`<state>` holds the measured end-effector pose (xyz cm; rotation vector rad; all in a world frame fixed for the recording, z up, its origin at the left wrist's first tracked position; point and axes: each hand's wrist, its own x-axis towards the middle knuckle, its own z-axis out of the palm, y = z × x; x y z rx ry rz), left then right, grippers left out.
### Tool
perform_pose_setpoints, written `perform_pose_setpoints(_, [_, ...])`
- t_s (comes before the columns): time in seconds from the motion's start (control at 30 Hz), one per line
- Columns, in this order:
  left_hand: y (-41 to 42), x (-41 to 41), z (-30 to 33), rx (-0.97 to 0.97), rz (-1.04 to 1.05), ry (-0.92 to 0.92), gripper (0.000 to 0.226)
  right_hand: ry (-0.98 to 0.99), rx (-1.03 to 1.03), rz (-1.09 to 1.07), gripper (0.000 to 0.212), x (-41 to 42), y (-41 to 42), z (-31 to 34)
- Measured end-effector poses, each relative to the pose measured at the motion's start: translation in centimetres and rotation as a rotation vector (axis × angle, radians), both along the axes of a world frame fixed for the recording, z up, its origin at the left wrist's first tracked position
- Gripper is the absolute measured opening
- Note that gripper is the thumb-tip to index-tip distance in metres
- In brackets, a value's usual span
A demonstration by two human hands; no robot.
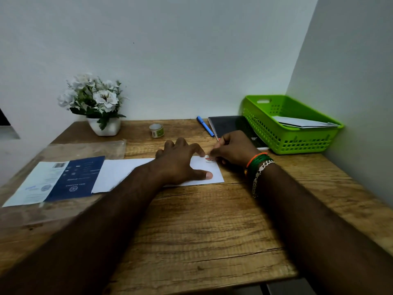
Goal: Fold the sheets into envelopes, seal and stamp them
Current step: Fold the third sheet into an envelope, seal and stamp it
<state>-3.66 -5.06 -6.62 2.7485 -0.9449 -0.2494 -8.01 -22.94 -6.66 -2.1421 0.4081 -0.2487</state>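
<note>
A white folded envelope lies flat on the wooden desk. My left hand rests spread on it, thumb pressing its near right part. At the envelope's top right corner sits a small red stamp. My right hand, fingers curled, pinches at that stamp; a thin orange-tipped item pokes up behind its fingers, too hidden to name. A printed blue and white sheet lies left of the envelope, partly under it.
A green basket holding envelopes stands at the back right by the wall. Beside it are a black notebook, a blue pen and a tape roll. A flower pot and a clear plastic sleeve are at the back left.
</note>
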Motion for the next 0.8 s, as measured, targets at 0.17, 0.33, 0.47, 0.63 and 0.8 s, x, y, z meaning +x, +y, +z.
perform_pose_setpoints(0.17, [-0.1, 0.0, 0.2, 0.023, -0.012, -0.007, 0.070, -0.022, -0.208, -0.092, 0.018, 0.9, 0.6, -0.9])
perform_pose_setpoints(0.33, [0.0, -0.2, 0.5, 0.043, -0.027, -0.023, 0.067, -0.028, -0.255, -0.053, 0.020, 0.6, 0.6, -0.7])
perform_pose_setpoints(0.47, [0.0, -0.3, 0.6, 0.067, -0.037, -0.029, 0.066, 0.022, -0.243, 0.091, 0.020, -0.1, 0.5, -0.1])
perform_pose_setpoints(0.63, [0.1, -0.3, 0.6, 0.063, -0.039, -0.040, 0.066, -0.029, -0.321, 0.014, 0.014, 0.0, 1.4, -0.6])
perform_pose_setpoints(0.8, [-0.1, -0.3, 0.6, 0.072, -0.032, -0.042, 0.068, 0.021, -0.274, 0.103, 0.016, -0.1, 0.8, -0.3])
